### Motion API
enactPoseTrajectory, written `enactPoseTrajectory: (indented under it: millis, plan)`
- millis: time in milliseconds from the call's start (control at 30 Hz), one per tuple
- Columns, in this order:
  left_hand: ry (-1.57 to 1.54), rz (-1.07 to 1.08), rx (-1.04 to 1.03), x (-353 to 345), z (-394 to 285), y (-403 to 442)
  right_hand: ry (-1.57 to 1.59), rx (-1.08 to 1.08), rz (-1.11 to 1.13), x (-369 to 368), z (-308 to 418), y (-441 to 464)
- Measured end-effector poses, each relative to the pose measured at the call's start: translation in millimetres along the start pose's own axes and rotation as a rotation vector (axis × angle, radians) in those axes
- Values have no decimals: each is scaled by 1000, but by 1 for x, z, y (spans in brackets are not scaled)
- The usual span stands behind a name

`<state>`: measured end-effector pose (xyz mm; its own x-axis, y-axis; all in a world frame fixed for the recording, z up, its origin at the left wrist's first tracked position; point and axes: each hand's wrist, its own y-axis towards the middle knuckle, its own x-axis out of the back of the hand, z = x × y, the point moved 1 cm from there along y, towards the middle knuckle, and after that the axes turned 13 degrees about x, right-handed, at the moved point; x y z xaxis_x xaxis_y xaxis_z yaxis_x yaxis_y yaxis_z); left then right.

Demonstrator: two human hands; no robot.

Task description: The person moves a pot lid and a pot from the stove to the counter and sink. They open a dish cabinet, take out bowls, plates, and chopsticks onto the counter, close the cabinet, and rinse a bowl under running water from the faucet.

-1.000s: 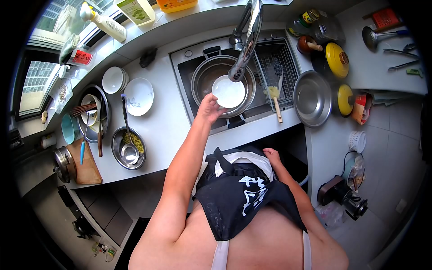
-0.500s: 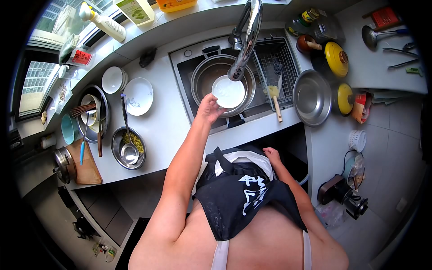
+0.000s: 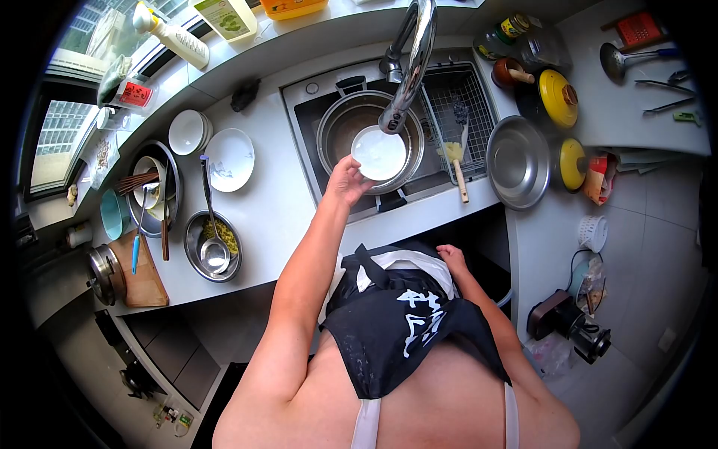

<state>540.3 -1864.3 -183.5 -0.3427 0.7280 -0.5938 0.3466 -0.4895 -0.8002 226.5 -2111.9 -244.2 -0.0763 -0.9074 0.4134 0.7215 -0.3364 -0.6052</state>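
Note:
My left hand is closed on the near-left rim of a white bowl, thumb and fingers pinching its edge. The bowl is over a large metal pot in the sink, just below the spout of the chrome faucet. Whether water is running I cannot make out. Down by the waist, beside the black apron, my right hand hangs with its fingers loosely out and nothing visible in it.
A wire basket with a wooden-handled brush sits in the sink's right side. Right of it stands a steel basin. On the left counter are a white plate, stacked bowls and a steel bowl with a ladle.

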Motion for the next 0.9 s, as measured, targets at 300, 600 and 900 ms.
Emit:
enactPoseTrajectory:
  millis: [300, 600, 900]
  plan:
    - [27, -8, 6, 3, -2, 1, 12, -8, -6, 0, 7, -3]
    - [1101, -699, -818, -20, 1, -13, -21, 61, -33, -2, 3, -5]
    - [1194, -637, -1217, -4, 0, -8, -33, 87, -33, -3, -4, -6]
